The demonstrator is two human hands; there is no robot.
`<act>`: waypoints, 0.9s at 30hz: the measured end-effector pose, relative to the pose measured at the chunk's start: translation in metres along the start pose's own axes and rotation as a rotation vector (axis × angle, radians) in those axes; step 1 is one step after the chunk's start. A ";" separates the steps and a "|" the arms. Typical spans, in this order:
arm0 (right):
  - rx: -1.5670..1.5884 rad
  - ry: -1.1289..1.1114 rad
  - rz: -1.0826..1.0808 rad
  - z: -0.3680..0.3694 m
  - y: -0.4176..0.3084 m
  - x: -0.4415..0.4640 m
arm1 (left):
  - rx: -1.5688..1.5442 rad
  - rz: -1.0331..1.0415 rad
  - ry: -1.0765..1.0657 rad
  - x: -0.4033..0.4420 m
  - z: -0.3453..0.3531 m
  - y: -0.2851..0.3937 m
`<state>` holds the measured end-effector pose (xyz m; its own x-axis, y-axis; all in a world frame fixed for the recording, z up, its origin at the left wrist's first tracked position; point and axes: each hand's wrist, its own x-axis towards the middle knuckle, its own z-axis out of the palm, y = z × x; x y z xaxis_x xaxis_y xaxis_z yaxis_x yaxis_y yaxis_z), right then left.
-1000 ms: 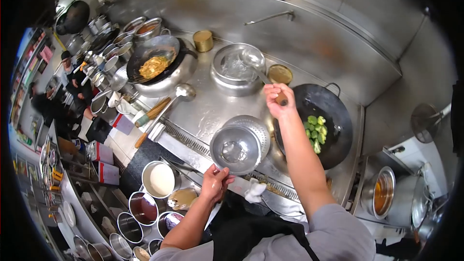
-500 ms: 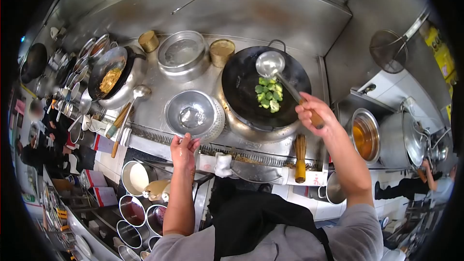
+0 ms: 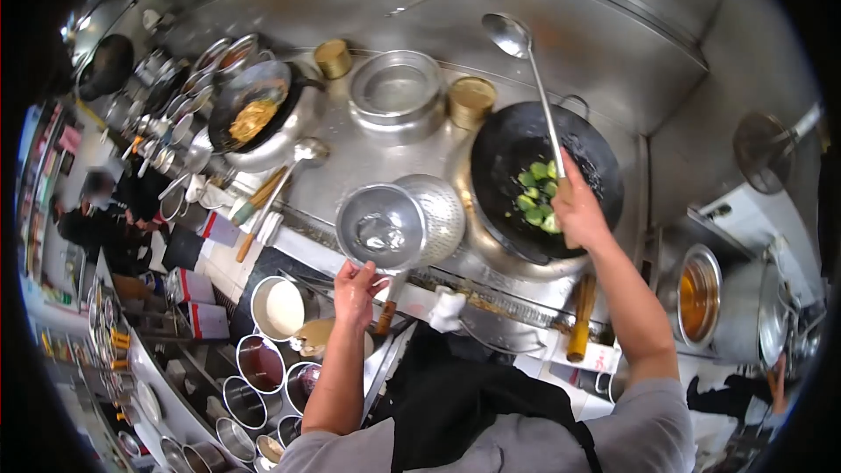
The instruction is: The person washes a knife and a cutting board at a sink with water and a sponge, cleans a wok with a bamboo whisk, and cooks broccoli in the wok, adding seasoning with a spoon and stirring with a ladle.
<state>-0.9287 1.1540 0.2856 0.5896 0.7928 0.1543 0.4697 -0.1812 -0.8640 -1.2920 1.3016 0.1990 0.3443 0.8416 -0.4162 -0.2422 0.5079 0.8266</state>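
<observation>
My right hand (image 3: 578,212) is wrapped round the wooden handle of a ladle (image 3: 545,101). The ladle's bowl is raised beyond the far edge of a black wok (image 3: 495,153), near the back wall. Green vegetable pieces (image 3: 536,193) lie in the wok below my right hand. With thumb and fingers, my left hand (image 3: 356,293) pinches the near rim of a metal bowl (image 3: 380,226). Just right of this bowl is a perforated strainer (image 3: 436,219), partly covered by it; a wooden handle (image 3: 385,317) sticks out toward me.
A second wok (image 3: 226,114) with yellowish food stands left, with another ladle (image 3: 310,151) near it. Behind are a stacked metal pot (image 3: 399,114) and a tin (image 3: 471,101). A bamboo brush (image 3: 580,320) lies at the front edge. Orange liquid fills a pot (image 3: 698,293) at right.
The ladle has risen out of the wok toward the back wall. The metal bowl has shifted left relative to the strainer, uncovering more of it. The whole view has turned slightly.
</observation>
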 end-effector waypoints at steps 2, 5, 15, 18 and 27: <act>0.142 -0.150 0.163 0.052 -0.007 0.038 | 0.014 -0.012 -0.002 -0.001 -0.012 0.010; -0.149 -0.191 0.102 0.143 0.024 0.111 | 0.044 -0.032 0.013 -0.002 -0.034 0.017; 0.877 -0.348 0.639 0.314 0.003 0.242 | 0.060 -0.082 0.047 -0.025 -0.063 0.030; 1.801 -0.359 0.858 0.288 -0.016 0.248 | 0.046 -0.112 0.014 -0.025 -0.055 0.026; 2.095 -0.553 0.627 0.154 -0.047 0.140 | 0.028 -0.071 -0.034 0.000 -0.017 0.009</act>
<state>-0.9694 1.3627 0.2743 -0.0177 0.9991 -0.0387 -0.9967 -0.0146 0.0796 -1.3091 1.3095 0.2000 0.3905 0.7968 -0.4611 -0.1909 0.5600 0.8062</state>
